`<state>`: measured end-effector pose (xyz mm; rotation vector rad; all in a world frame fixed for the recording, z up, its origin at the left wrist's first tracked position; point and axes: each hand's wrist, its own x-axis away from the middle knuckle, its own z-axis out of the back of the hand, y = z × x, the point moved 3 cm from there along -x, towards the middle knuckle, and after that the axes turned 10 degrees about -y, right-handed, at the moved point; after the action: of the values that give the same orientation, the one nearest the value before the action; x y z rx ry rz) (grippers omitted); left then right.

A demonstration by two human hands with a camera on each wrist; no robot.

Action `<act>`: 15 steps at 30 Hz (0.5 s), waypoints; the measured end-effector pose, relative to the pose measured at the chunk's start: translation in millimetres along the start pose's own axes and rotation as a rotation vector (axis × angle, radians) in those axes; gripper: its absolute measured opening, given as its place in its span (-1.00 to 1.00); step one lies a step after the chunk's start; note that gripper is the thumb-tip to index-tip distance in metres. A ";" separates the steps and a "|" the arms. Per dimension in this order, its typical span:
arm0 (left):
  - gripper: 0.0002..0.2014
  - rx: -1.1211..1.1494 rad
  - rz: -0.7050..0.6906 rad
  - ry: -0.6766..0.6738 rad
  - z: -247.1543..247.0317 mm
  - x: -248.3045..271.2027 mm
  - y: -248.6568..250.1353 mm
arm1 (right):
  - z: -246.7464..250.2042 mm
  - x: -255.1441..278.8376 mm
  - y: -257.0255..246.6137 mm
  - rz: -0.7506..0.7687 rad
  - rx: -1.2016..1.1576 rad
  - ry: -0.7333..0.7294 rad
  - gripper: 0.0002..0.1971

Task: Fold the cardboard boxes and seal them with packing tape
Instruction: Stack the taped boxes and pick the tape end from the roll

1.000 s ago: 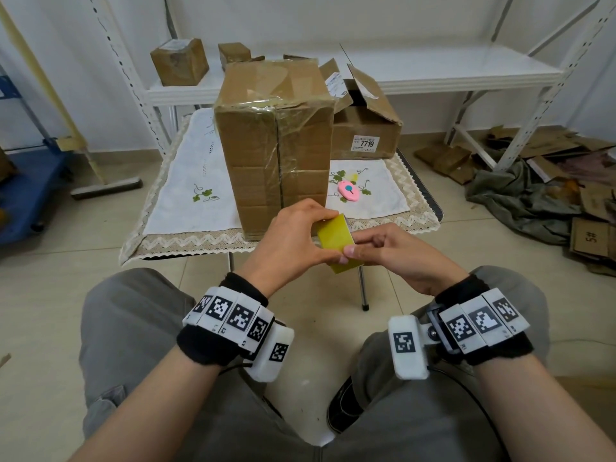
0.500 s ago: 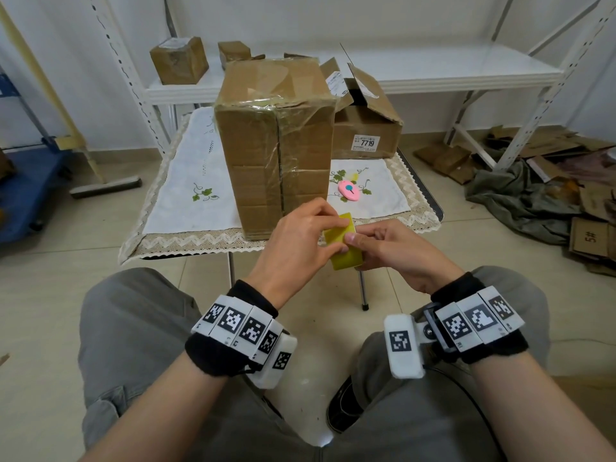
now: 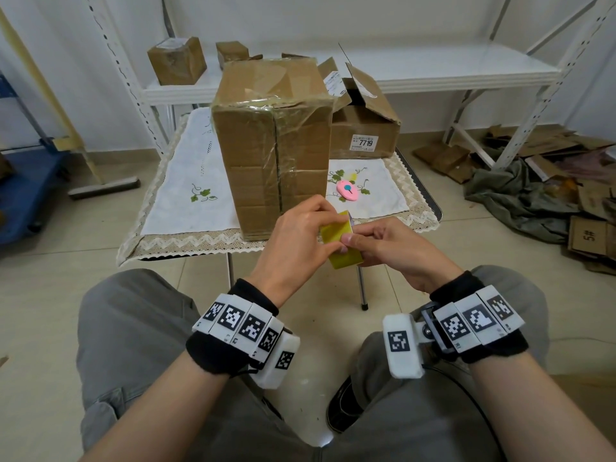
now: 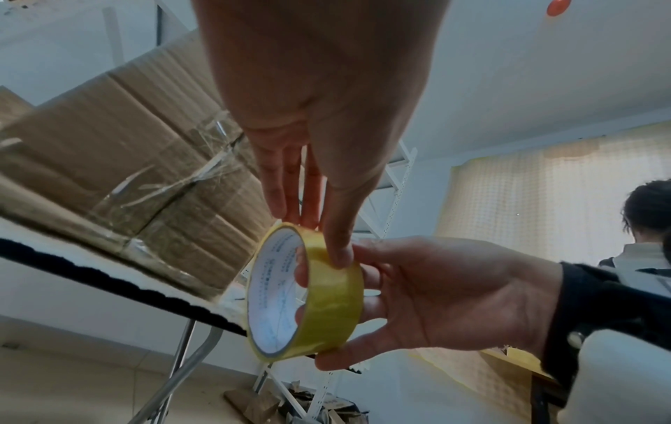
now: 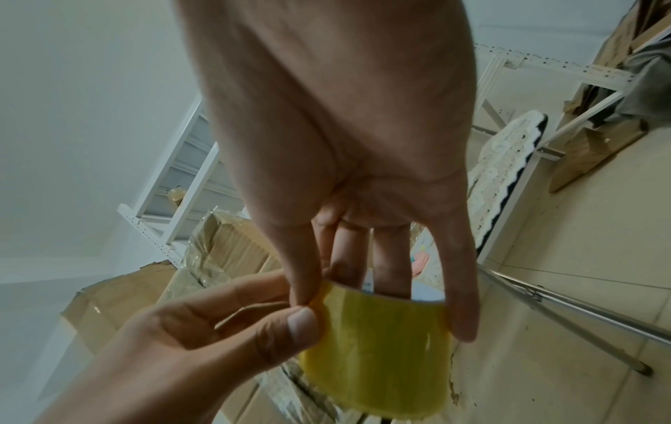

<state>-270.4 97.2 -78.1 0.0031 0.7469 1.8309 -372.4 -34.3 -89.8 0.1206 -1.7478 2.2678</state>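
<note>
A yellow tape roll is held in front of the table edge, above my knees. My right hand grips it with fingers through the white core and thumb on the outer band. My left hand pinches the roll's outer layer; its thumb presses the yellow band beside the right thumb. A tall cardboard box stands upright on the table just beyond the hands, wrapped with clear tape along its seams.
The cloth-covered folding table also carries an open-flapped box labelled 7719 and a pink cutter. Small boxes sit on a white shelf behind. Flattened cardboard litters the floor at right; a blue cart stands left.
Both hands have kept hold of the roll in nearly the same spot. The roll has tilted a little, and my left fingers have shifted along its outer band.
</note>
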 end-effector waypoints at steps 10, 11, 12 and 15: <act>-0.60 0.051 0.040 -0.100 -1.6 -10.4 0.8 | -1.0 -1.5 -1.8 0.008 0.030 0.027 -0.79; -0.60 0.052 0.040 -0.105 -1.4 -10.9 0.4 | -0.7 -1.6 -2.1 0.006 0.033 0.028 -0.78; -0.60 0.052 0.041 -0.113 -1.0 -11.4 -0.1 | -0.6 -2.4 -2.1 0.005 0.033 0.028 -0.78; -0.61 0.035 0.040 -0.143 -1.3 -12.9 -0.5 | 0.0 -4.0 -1.3 0.005 0.026 0.031 -0.78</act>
<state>-265.3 85.7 -74.9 0.1713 0.6823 1.8335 -368.2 -34.6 -89.6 0.0860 -1.7050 2.2843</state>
